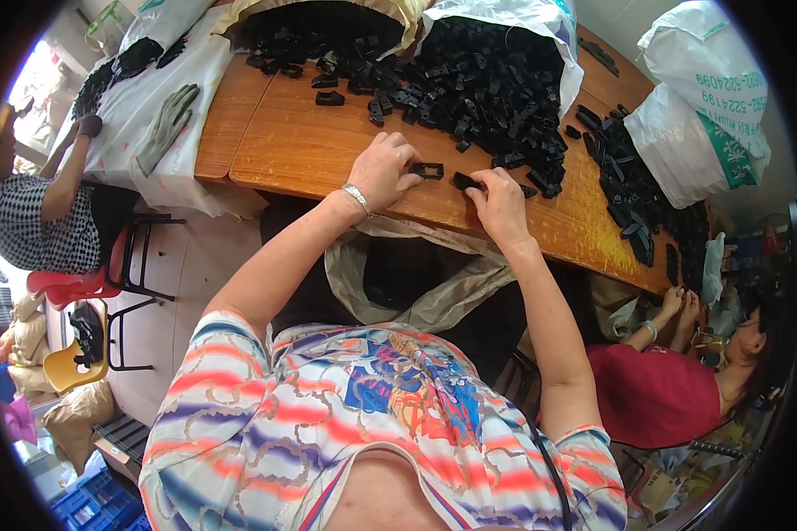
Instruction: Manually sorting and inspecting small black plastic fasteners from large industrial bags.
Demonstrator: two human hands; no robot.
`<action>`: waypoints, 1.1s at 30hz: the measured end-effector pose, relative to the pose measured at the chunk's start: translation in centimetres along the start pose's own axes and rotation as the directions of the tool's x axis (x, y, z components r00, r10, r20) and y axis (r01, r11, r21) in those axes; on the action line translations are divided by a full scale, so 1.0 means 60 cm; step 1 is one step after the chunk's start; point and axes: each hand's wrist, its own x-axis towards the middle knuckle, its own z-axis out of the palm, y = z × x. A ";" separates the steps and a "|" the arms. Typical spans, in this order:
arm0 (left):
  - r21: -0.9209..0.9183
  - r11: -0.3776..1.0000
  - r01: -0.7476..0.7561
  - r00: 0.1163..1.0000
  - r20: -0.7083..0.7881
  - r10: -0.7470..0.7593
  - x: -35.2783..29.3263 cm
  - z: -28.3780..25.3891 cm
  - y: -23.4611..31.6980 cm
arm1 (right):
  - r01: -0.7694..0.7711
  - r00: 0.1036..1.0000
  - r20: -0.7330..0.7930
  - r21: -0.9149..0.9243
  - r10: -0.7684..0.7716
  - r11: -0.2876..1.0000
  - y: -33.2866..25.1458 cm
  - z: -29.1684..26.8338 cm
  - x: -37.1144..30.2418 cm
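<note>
Over the near edge of the wooden table [292, 146], my left hand [383, 171] pinches a small black plastic frame [429, 171] with a rectangular opening. To its right, my right hand [502, 203] grips a small dark plastic piece [466, 182] between thumb and fingers; its exact shape is partly covered. The two pieces are apart. Just beyond my hands spreads a heap of black plastic parts [496, 88], spilling out of a white sack [568, 62]. A single black part [329, 98] lies off to the left of the heap.
An open beige sack [416, 310] hangs below the table edge before me. A brown bag [407, 18] of parts lies at the back. White sacks [682, 159] stand at right. A co-worker in red [655, 394] sits right; another in checks [44, 221] sits left, near grey gloves [164, 128].
</note>
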 end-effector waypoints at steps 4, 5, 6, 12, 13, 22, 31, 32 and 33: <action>-0.001 1.000 0.017 0.999 0.043 -0.017 0.001 -0.003 -0.001 | 0.074 0.997 -0.031 0.108 -0.071 0.991 -0.043 0.008 0.016; 0.000 1.000 0.018 0.999 0.044 -0.018 0.000 -0.003 -0.002 | 0.145 0.988 -0.073 0.097 -0.139 0.985 -0.046 0.018 0.021; -0.002 1.000 0.009 0.999 0.042 -0.009 0.001 -0.002 -0.003 | 0.145 0.988 -0.074 0.097 -0.138 0.985 -0.047 0.024 0.026; 0.000 1.000 0.004 0.998 0.055 -0.004 0.006 0.002 -0.007 | 0.298 0.954 -0.028 0.003 -0.298 0.954 -0.045 0.034 0.041; -0.007 1.000 0.012 0.997 0.073 -0.012 0.007 0.001 -0.007 | 0.319 0.948 0.012 -0.047 -0.319 0.947 -0.045 0.035 0.043; -0.023 1.000 0.015 1.000 0.022 -0.015 0.003 -0.003 -0.012 | 0.434 0.900 0.218 -0.370 -0.378 0.821 -0.059 0.059 0.014; 0.049 0.990 -0.131 0.991 0.013 0.131 0.014 -0.053 -0.058 | 0.318 0.946 0.085 -0.061 -0.313 0.946 -0.091 0.037 -0.112; 0.094 0.989 -0.110 0.991 -0.067 0.117 0.022 -0.058 -0.061 | 0.318 0.943 0.120 -0.045 -0.311 0.947 -0.096 0.036 -0.129; 0.134 0.987 -0.090 0.983 -0.148 0.110 0.037 -0.061 -0.064 | 0.320 0.941 0.120 -0.007 -0.317 0.947 -0.092 0.036 -0.138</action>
